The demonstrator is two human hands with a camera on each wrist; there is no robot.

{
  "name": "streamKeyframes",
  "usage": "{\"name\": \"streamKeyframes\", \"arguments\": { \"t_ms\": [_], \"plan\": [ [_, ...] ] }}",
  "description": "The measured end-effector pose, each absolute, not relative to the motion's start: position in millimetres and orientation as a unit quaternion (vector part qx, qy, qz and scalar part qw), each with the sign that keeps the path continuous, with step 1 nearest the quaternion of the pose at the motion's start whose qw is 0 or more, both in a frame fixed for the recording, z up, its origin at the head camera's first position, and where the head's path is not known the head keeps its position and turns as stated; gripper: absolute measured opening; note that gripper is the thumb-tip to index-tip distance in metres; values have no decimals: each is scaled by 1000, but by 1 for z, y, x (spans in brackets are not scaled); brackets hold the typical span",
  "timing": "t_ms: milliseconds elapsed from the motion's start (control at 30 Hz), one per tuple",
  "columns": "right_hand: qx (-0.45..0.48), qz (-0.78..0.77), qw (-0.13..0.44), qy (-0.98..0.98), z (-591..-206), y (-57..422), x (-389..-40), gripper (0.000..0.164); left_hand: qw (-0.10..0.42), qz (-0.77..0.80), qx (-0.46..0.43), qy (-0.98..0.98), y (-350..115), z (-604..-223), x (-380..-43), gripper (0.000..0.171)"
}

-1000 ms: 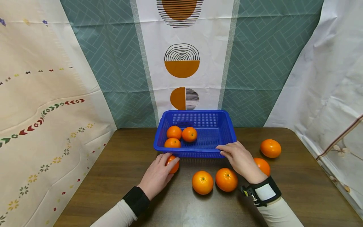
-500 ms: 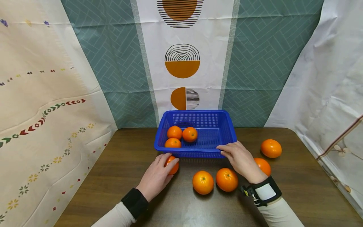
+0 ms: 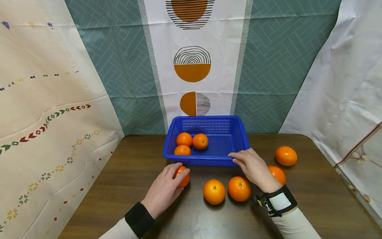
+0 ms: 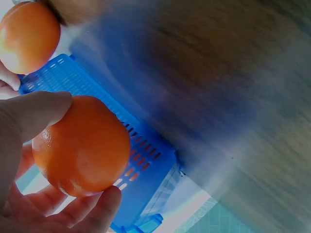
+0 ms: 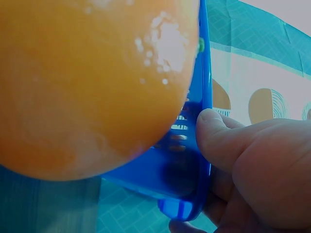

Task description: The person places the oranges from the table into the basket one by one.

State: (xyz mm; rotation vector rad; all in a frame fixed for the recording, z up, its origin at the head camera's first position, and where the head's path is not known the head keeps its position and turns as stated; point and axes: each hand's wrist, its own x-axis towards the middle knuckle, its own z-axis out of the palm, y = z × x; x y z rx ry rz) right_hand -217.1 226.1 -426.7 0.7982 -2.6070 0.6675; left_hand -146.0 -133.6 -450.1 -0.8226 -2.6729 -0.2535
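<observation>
Compared with a second ago, the left hand (image 3: pixel 163 191) has drawn the held orange (image 4: pixel 85 145) slightly back from the basket (image 3: pixel 206 161), toward the person, so more of its skin shows in the head view. The right hand (image 3: pixel 253 167) stays at the basket's near rim, toward its right corner, and the other oranges lie as they did.

The left fingers curl round the held orange, thumb on one side and fingertips on the other; it sits just in front of the basket's near left part. Whether it touches the surface (image 3: pixel 125 179) I cannot tell. The right thumb and fingers pinch the rim.

The held orange is round, with no clear long axis, and its stem end is hidden. The basket opens upward, its long axis running left to right, along the far edge of the surface. Three oranges (image 3: pixel 200 141) sit in its left half, with floor showing to their right.

The basket stands close to the far edge, a hanging cloth (image 3: pixel 128 66) behind it. Wood stretches well left of the left hand before the edge. To the right are two near oranges (image 3: pixel 214 192) side by side, then two far oranges (image 3: pixel 286 156) by the right wrist and beyond.
</observation>
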Motion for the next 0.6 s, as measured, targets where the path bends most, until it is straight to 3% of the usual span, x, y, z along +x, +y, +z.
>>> {"name": "streamKeyframes", "arguments": {
  "t_ms": [600],
  "plan": [
    [273, 231, 161, -920, -427, 226, -217, 24, 181, -110, -300, -930, -127, -430, -128, 74]
  ]
}}
